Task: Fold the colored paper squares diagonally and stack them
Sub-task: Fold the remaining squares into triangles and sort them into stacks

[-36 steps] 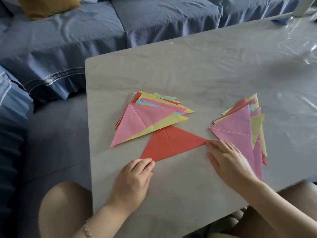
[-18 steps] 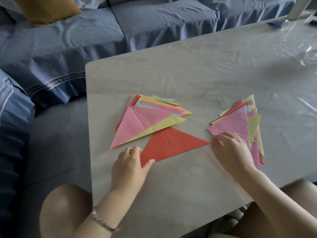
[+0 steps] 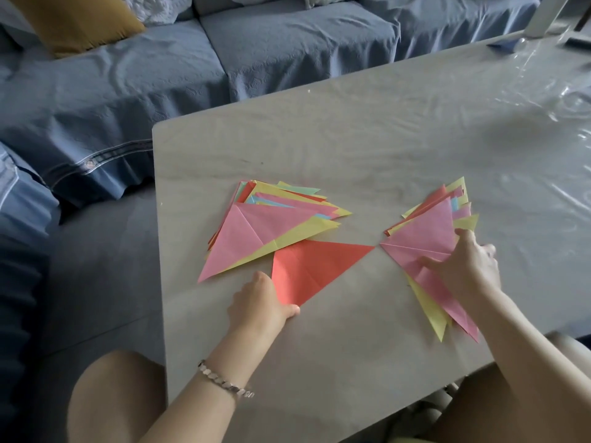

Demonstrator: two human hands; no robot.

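A red folded paper triangle (image 3: 311, 266) lies on the grey table (image 3: 351, 139) in front of me. My left hand (image 3: 260, 303) grips its near left corner, thumb on top. Just behind it sits a stack of folded triangles (image 3: 271, 222) with a pink one on top and yellow, green and blue edges showing. At the right lies a second pile of coloured papers (image 3: 428, 231), pink on top. My right hand (image 3: 465, 266) pinches the top pink sheet of that pile, fingers curled round its edge.
A blue sofa (image 3: 256, 46) with a mustard cushion (image 3: 73, 20) runs along the table's far and left sides. Clear plastic film (image 3: 543, 91) covers the table's right part. My bare knees show below the near table edge.
My left hand slid onto the red triangle's corner and took hold of it. My right hand left the red triangle's tip and moved right onto the pink sheet of the right pile.
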